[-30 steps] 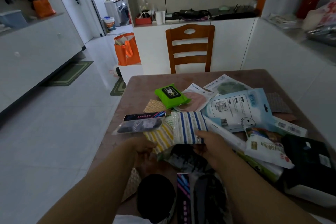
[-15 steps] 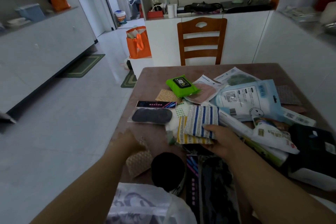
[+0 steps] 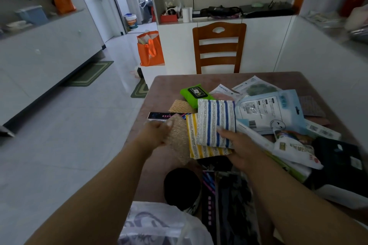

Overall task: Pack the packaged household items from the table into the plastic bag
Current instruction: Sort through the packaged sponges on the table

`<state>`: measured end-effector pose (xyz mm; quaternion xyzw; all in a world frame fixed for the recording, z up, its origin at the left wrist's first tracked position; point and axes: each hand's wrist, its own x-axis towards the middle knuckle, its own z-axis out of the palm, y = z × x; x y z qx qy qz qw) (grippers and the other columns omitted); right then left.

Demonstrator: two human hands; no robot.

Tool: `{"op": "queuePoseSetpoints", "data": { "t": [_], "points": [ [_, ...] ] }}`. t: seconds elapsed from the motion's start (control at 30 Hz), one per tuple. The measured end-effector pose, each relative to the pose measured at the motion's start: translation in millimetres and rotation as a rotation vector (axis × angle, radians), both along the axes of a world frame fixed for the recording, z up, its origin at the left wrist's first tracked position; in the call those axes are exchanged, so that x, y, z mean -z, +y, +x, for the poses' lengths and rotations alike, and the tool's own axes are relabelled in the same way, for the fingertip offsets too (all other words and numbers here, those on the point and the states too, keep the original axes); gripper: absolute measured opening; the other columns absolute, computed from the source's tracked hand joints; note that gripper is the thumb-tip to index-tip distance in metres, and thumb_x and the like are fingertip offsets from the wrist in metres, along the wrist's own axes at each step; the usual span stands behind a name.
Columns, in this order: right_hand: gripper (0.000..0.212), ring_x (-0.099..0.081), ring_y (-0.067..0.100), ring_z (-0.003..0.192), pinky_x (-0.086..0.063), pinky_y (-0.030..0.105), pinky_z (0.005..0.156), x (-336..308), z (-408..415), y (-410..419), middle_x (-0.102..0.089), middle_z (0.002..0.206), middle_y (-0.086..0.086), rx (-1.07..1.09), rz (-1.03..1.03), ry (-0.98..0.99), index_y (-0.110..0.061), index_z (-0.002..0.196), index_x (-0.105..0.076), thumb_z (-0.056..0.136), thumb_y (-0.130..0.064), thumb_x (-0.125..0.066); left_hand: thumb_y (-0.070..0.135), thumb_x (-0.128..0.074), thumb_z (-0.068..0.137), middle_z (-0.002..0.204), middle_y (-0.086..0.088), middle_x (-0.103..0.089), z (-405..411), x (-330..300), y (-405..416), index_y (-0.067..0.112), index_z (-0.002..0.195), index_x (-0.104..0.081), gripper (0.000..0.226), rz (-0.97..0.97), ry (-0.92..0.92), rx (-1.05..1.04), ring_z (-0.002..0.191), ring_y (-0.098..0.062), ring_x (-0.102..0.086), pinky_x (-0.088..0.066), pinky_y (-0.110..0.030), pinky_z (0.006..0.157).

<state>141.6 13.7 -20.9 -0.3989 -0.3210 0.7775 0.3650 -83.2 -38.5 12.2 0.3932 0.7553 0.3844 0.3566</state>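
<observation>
The right hand (image 3: 237, 149) pinches two soft, light striped cloths (image 3: 216, 123); the left hand (image 3: 159, 132) grips a floppy mesh pad (image 3: 178, 139) by its edge.

A home dining area: a slatted brown wooden chair (image 3: 219, 45) stands behind the brown tabletop (image 3: 169, 83), white cabinets (image 3: 264, 43) behind it, green floor mats (image 3: 89, 73) left.

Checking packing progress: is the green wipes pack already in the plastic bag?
No, the green wipes pack lies on the brown table, far from the white plastic bag.
</observation>
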Motion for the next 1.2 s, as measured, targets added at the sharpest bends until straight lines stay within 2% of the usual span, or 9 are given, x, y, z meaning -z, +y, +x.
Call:
{"op": "queuePoseSetpoints", "data": {
  "t": [0.17,0.27,0.4,0.53,0.63,0.77,0.9,1.03,1.2],
  "points": [
    [0.028,-0.073,0.028,0.087,-0.059,0.042,0.066,-29,4,-16,-0.074,0.105,0.013,-0.136,0.004,0.055,-0.013,0.112,-0.065,0.085,-0.017,-0.063,0.027,-0.043,0.100,0.084,-0.012,-0.065,38,-23,-13,0.009,0.088,-0.063,0.030,0.046,-0.424,0.039,0.070,-0.019,-0.060,-0.053,-0.030,0.062],
    [0.048,-0.070,0.030,0.095,-0.057,0.042,0.075,-46,7,-36,-0.072,0.112,0.015,-0.193,0.077,0.052,-0.010,0.119,-0.063,0.073,-0.019,-0.069,0.031,-0.038,0.101,0.079,-0.008,-0.068,39,-40,-39,0.012,0.089,-0.062,0.033,0.048,-0.518,0.015,0.067,-0.017,-0.064,-0.054,-0.027,0.053],
    [0.041,-0.069,0.030,0.099,-0.057,0.041,0.075,-70,0,-71,-0.072,0.112,0.013,-0.222,0.147,0.044,-0.012,0.123,-0.061,0.082,-0.011,-0.065,0.031,-0.041,0.099,0.081,-0.013,-0.069,11,-50,-86,0.010,0.080,-0.066,0.038,0.032,-0.160,-0.016,0.070,-0.023,-0.063,-0.052,-0.034,0.065],
    [0.041,-0.071,0.026,0.096,-0.059,0.041,0.077,-79,-28,-125,-0.073,0.110,0.009,-0.277,0.196,0.050,-0.015,0.123,-0.061,0.083,-0.006,-0.065,0.039,-0.045,0.094,0.103,-0.019,-0.068,-42,-46,-142,0.004,0.094,-0.067,0.041,-0.182,0.704,-0.029,0.095,-0.035,-0.061,-0.044,-0.035,0.077],
    [0.040,-0.068,0.024,0.103,-0.053,0.044,0.089,-76,-52,-165,-0.073,0.111,0.003,-0.305,0.244,0.021,-0.022,0.113,-0.066,0.074,-0.014,-0.076,0.055,-0.046,0.090,0.118,-0.017,-0.065,-77,-33,-185,0.005,0.111,-0.062,0.056,-0.464,0.825,-0.049,0.107,-0.035,-0.059,-0.046,-0.037,0.088],
    [0.030,-0.071,0.000,0.072,-0.054,0.014,0.057,-63,-72,-185,-0.076,0.080,-0.014,-0.441,0.401,-0.131,-0.030,0.087,-0.067,0.075,-0.004,-0.075,0.059,-0.064,0.077,0.128,-0.011,-0.057,-88,-12,-229,0.008,0.125,-0.056,0.070,-0.605,0.585,0.077,0.115,-0.028,-0.055,-0.042,-0.031,0.090],
    [0.045,-0.066,0.022,0.100,-0.056,0.039,0.085,-41,-61,-180,-0.067,0.111,0.003,-0.809,0.358,-0.572,-0.016,0.114,-0.060,0.073,-0.017,-0.080,0.030,-0.073,0.079,0.098,-0.012,-0.073,-83,6,-243,0.008,0.094,-0.073,0.027,-0.416,0.624,0.104,0.091,-0.025,-0.067,-0.049,-0.030,0.081],
    [0.037,-0.064,0.020,0.105,-0.052,0.038,0.093,-27,-44,-179,-0.067,0.115,0.000,-1.058,0.339,-0.728,-0.030,0.105,-0.061,0.075,-0.019,-0.078,0.012,-0.065,0.088,0.064,-0.015,-0.060,-69,6,-245,-0.002,0.074,-0.067,0.020,-0.190,0.022,-0.005,0.051,-0.017,-0.056,-0.051,-0.027,0.052],
    [0.035,-0.064,0.008,0.093,-0.054,0.023,0.079,-26,-32,-193,-0.064,0.110,-0.010,-1.359,0.418,-0.939,-0.034,0.108,-0.062,0.076,-0.041,-0.073,0.009,-0.043,0.097,0.099,-0.027,-0.059,-61,-1,-245,-0.018,0.109,-0.057,0.033,-0.049,-0.519,0.020,0.089,-0.037,-0.055,-0.053,-0.043,0.077]
  ]
}}
